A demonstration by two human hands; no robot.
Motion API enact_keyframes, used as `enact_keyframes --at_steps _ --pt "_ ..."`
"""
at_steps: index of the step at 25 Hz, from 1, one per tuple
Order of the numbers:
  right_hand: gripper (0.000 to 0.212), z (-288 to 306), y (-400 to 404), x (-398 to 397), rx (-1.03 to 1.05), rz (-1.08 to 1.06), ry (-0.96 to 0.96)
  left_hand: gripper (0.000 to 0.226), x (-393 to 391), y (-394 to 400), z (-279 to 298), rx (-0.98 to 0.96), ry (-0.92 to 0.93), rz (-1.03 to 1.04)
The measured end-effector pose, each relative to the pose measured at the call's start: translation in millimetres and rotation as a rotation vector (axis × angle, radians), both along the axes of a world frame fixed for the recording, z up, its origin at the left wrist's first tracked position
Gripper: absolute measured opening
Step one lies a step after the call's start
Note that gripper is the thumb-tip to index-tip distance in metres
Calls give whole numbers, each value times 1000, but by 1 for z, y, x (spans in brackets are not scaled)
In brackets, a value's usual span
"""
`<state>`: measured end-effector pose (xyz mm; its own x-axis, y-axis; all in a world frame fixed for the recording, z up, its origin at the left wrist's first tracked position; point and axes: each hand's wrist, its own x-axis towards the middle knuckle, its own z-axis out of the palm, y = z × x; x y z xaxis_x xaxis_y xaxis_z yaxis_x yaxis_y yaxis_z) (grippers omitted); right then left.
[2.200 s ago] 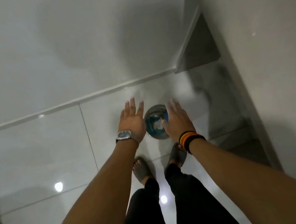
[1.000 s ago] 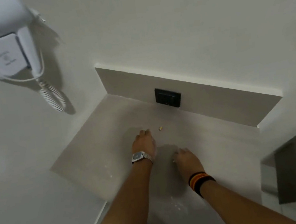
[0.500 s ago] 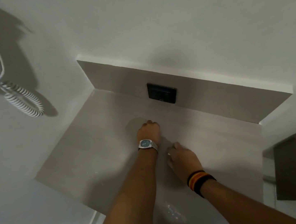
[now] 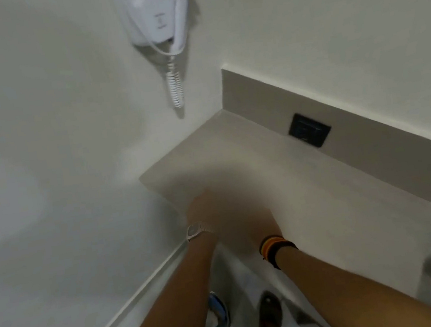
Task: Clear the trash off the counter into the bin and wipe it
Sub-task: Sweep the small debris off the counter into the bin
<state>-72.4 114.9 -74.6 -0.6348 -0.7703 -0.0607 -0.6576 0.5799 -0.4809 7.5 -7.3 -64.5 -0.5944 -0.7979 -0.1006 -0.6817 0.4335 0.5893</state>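
Both blurred hands, left hand (image 4: 201,209) and right hand (image 4: 246,222), sit together at the bench (image 4: 307,178) front edge, grip unreadable, directly above the bin (image 4: 215,319) on the floor.

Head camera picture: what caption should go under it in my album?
Two blurred hands, left hand and right hand, sweep the counter edge above the bin, below a wall hair dryer.

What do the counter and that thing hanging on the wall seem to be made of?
The counter looks like matte, pale-grey stone or laminate: flat and even with no glare. The wall-mounted hair dryer looks like glossy white plastic, smooth and moulded, with a coiled cord beneath.
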Motion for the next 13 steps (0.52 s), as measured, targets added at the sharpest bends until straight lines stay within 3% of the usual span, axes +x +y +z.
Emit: enact_keyframes --at_steps 4,7,13 --pt "15 -16 -12 103 -26 101 -79 39 134 5 -24 -2 -6 166" --pt "14 -50 1 154 85 149 -140 28 211 36 -69 122 -32 288" --pt "23 -150 34 188 317 211 -172 29 269 101 -178 345 -227 354"
